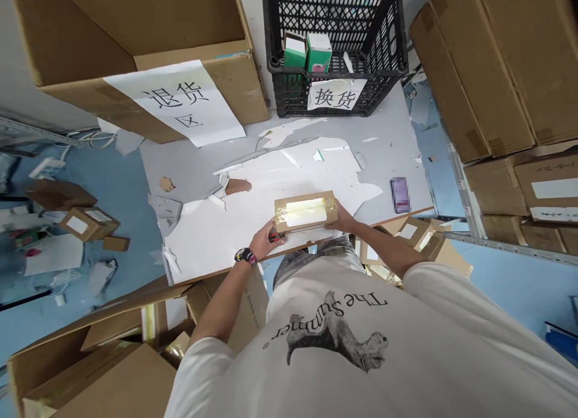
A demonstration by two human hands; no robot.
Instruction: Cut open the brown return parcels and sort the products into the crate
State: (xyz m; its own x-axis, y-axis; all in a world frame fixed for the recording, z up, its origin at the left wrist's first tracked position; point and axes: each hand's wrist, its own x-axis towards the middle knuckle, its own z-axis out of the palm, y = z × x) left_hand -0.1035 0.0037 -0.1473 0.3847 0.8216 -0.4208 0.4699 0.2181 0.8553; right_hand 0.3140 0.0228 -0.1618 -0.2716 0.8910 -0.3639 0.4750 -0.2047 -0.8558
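A small taped cardboard box (pixel 306 213) with a pale label on top is at the near edge of the worktable. My right hand (pixel 343 218) grips its right end. At the left end is my left hand (pixel 265 240), its fingers closed around a small red-and-black tool (pixel 273 236) and close against the carton. The tool's exact kind is too small to make out. A patterned watch is on the left wrist. Torn paper covers the white tabletop (pixel 253 225) around the box.
Behind stand a large open carton (pixel 253 99) with a paper sign and a black plastic crate (pixel 383 93) holding green-and-white boxes (pixel 319 52). A purple rectangular item (pixel 400 195) lies right. Stacked cartons (pixel 492 74) flank the table; an open box of parcels (pixel 27 370) sits lower left.
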